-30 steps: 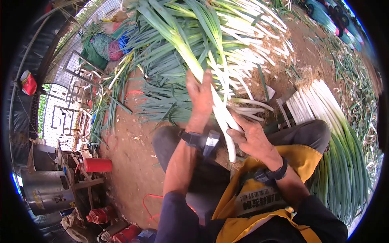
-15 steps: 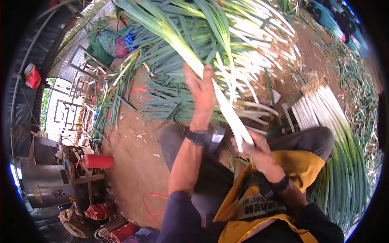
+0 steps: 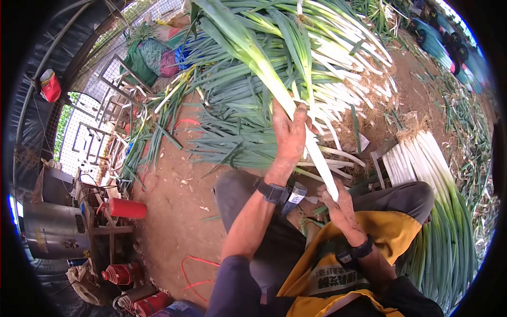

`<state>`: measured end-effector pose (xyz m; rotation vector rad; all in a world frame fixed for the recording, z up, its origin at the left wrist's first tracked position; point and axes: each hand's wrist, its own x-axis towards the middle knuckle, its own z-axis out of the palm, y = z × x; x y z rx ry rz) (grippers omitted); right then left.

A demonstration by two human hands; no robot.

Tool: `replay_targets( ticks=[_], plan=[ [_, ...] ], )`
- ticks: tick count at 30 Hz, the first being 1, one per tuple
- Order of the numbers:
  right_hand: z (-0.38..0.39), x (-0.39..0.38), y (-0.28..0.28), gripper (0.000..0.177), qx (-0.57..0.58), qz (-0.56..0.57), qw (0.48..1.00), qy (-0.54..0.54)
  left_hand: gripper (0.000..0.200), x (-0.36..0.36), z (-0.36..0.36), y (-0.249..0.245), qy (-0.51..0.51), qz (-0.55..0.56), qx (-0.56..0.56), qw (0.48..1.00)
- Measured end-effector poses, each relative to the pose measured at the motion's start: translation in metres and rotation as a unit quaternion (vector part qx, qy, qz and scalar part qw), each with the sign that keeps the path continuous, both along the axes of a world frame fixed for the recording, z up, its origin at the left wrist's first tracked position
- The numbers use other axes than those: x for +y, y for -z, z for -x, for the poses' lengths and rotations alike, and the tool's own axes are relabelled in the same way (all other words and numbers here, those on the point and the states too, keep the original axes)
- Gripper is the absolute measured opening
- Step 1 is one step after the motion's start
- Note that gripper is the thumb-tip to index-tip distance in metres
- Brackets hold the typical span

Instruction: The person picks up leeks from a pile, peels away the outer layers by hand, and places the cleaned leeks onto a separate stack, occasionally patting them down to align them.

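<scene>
A long green onion (image 3: 321, 162) runs slantwise across the middle of the head view, its green leaves at the upper left and its white root end at the lower right. My left hand (image 3: 290, 136) is closed around the pale upper shank. At the root end, my right hand (image 3: 340, 207) is closed on the stalk, thumb and fingers against its white tip. Behind them lies a loose pile of green onions (image 3: 232, 124), roots to the right. By my right knee, a neat row of green onions (image 3: 417, 158) rests with roots up and leaves toward me.
A red cylinder (image 3: 128, 208) and a metal drum (image 3: 59, 231) stand at the left. Red string (image 3: 198, 259) lies on the dirt floor (image 3: 169, 227). A green bag (image 3: 140, 64) sits beyond. Leaf scraps (image 3: 467, 124) cover the ground at the right, with another person (image 3: 449, 47) at the upper right.
The view has shifted slightly. My left hand and the green onion have moved a little to the right in view. My right hand still grips the root end, now less blurred.
</scene>
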<state>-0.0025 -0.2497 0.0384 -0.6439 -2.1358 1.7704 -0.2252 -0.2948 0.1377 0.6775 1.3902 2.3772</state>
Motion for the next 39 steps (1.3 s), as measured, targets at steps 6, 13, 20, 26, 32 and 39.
replay_targets(
  ticks=[6, 13, 20, 26, 32, 39],
  plan=[
    [-0.005, -0.006, -0.036, 0.062, 0.04, 0.125, 0.99, -0.053, 0.047, 0.003, -0.004, 0.003, 0.005, -0.04, -0.015, 0.999],
    [-0.005, 0.008, -0.018, 0.063, 0.027, 0.025, 0.999, -0.011, 0.049, 0.011, -0.002, 0.017, 0.014, -0.035, -0.086, 0.996],
    [0.006, 0.015, -0.063, 0.066, -0.075, 0.026, 0.995, -0.057, 0.048, 0.019, -0.02, 0.027, -0.012, -0.002, -0.144, 0.99],
    [-0.005, 0.014, -0.055, 0.066, -0.076, -0.157, 0.984, -0.044, 0.032, 0.021, -0.009, 0.038, 0.016, -0.037, -0.188, 0.981],
    [-0.008, 0.009, -0.041, 0.066, -0.024, -0.177, 0.984, -0.016, 0.028, 0.022, -0.011, 0.035, 0.038, -0.049, -0.236, 0.97],
    [-0.012, 0.052, -0.063, 0.097, -0.099, 0.04, 0.958, -0.268, 0.026, 0.012, -0.001, 0.013, 0.075, -0.03, -0.128, 0.989]
  ],
)
